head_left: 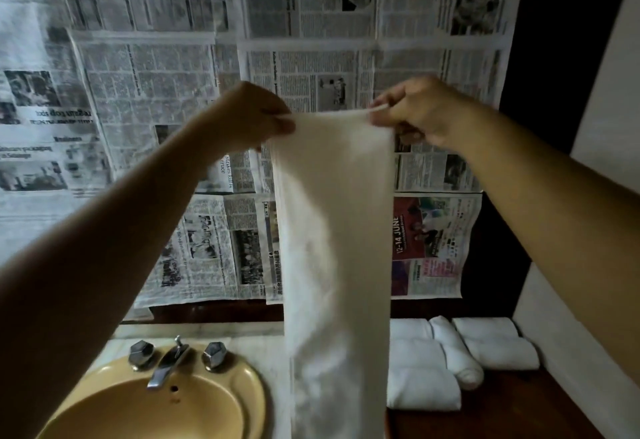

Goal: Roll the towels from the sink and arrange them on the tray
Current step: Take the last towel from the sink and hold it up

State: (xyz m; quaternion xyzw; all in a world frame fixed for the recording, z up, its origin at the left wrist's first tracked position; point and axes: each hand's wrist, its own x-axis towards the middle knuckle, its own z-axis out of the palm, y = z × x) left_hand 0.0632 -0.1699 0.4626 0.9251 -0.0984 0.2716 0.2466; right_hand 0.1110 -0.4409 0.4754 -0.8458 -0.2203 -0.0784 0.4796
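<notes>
A long white towel (334, 248) hangs straight down in front of me, folded narrow. My left hand (254, 118) pinches its top left corner and my right hand (415, 109) pinches its top right corner, both raised in front of the newspaper-covered wall. Its lower end drops past the counter edge at the bottom of the view. Several rolled white towels (460, 359) lie on the dark wooden tray (502, 414) at the lower right. The yellow sink (207, 404) sits at the lower left, its basin showing no towels.
A chrome faucet (166, 366) with two knobs stands at the back of the sink. Newspaper sheets (311, 40) cover the wall behind. A pale wall (595, 126) rises on the right, close to the tray.
</notes>
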